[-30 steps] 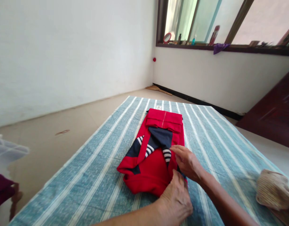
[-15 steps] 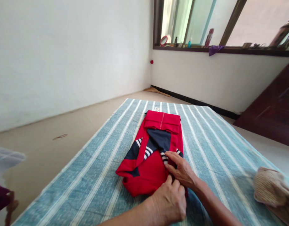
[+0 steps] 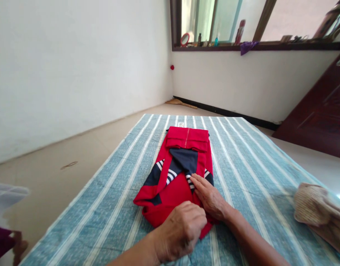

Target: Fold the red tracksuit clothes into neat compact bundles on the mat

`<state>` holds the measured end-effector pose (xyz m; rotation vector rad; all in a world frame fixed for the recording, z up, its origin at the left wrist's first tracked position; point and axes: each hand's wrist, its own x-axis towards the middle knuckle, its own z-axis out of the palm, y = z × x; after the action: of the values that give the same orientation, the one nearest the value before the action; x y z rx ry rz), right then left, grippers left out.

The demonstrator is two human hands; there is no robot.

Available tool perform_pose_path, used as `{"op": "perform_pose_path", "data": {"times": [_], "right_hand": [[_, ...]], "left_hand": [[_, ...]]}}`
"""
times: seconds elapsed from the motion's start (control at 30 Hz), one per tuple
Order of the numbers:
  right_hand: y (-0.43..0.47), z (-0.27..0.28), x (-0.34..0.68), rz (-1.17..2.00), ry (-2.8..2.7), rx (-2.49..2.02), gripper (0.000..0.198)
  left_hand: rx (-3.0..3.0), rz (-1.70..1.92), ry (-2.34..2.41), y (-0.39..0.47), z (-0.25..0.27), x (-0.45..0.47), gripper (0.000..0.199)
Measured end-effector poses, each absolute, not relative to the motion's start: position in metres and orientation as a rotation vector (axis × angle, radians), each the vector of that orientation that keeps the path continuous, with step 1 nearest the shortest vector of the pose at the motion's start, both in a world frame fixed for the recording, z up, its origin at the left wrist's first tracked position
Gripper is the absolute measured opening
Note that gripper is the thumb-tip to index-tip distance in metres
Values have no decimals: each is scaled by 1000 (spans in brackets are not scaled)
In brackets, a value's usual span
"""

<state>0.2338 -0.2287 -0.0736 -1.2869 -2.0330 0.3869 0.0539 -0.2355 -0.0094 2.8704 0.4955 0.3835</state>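
Note:
A folded red jacket (image 3: 170,207) with navy panels and white stripes lies on the striped sheet. Its far end is folded over into a flat red band with a seam down the middle. My right hand (image 3: 210,197) rests flat on the right side of the jacket, fingers stretched out over the striped part. Closer to me, my left hand (image 3: 183,229) is closed in a fist at the jacket's near edge, apparently gripping the red cloth; its fingertips are hidden. A red corner pokes out to the right of this fist.
Blue-and-white striped cloth (image 3: 109,195) covers the flat surface. A beige knitted item (image 3: 311,205) lies at the right edge. Beyond are the tiled floor (image 3: 83,147), a brush-like item (image 3: 183,103) by the wall, a windowsill (image 3: 227,47) with small objects, and a dark red door (image 3: 319,118).
My left hand has shifted left and slightly nearer me, closed, and a red corner now shows beside it. The right hand has flattened onto the jacket. The view has moved slightly.

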Motion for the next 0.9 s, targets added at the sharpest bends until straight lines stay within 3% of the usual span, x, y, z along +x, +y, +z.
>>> {"op": "perform_pose_path", "data": {"times": [0.1,0.17,0.23,0.3,0.53,0.9], "right_hand": [[-229,-74,233,359,-2050,-1274,46],[-229,-74,233,345,-2051,-1264,47],[-229,-74,233,332,-2050,-1258,46],[-229,-75,232,325,-2048,-1250,46],[-229,-74,233,342,-2070,-1227,47],[-228,-69,234,399,-2049,-1172,48]], "left_hand": [[2329,681,1112,-205,-3,54,18],[1867,663,1411,-179,1,60,14],[1521,636,1515,-158,3,70,33],[1384,629,1553,-143,2,82,40],[1460,529,1683,-116,-10,95,27],[1933,266,1884,-113,-2,89,40]]}}
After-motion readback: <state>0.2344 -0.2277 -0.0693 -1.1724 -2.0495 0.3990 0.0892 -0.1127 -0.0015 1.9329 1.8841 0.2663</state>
